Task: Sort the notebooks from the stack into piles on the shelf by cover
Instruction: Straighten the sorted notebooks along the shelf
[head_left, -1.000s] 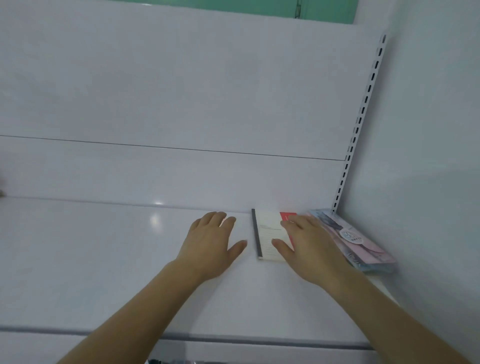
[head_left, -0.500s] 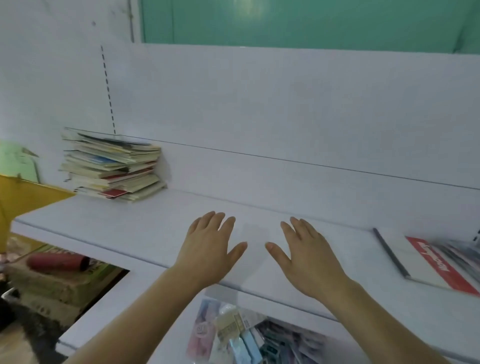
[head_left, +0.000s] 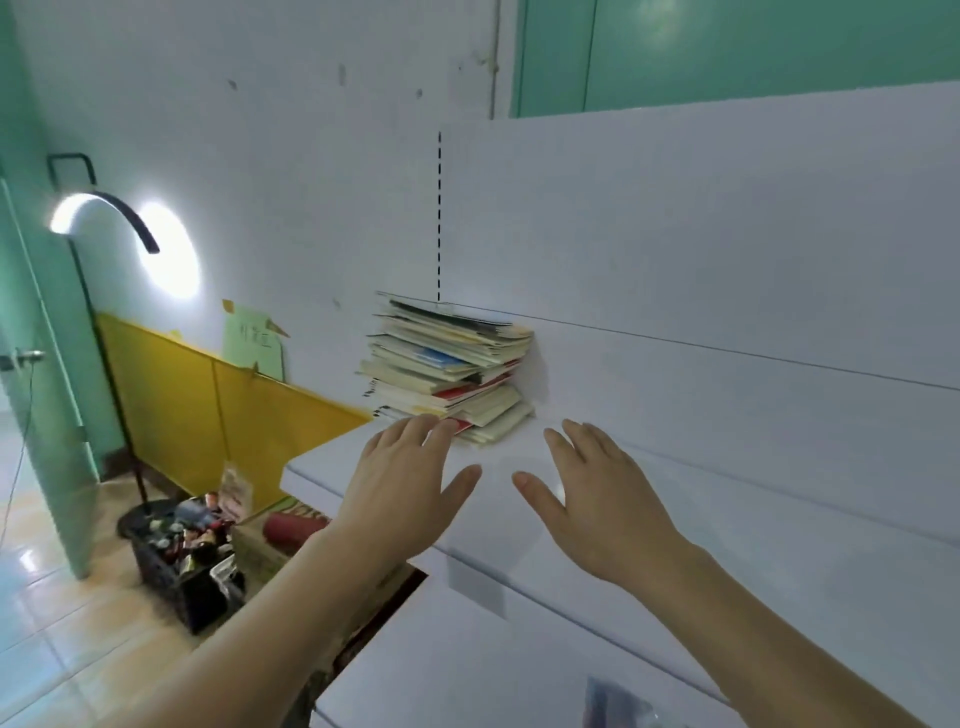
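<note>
- White laminate shelf (head_left: 727, 519): bears the stack at its 10 o'clock end.
- Untidy stack of paper notebooks (head_left: 447, 374): leaning, edges misaligned; a careless pull may topple it.
- Left hand (head_left: 405, 493): fingers spread, empty, nearest the stack.
- Right hand (head_left: 602, 499): fingers spread, empty.

Bright, even indoor light, curved black floor lamp (head_left: 106, 215) throwing a blown-out white glare on the wall behind it, soft shadow right of the untidy stack of notebooks (head_left: 449, 369), slight motion blur, wide-angle bending at the edges
</note>
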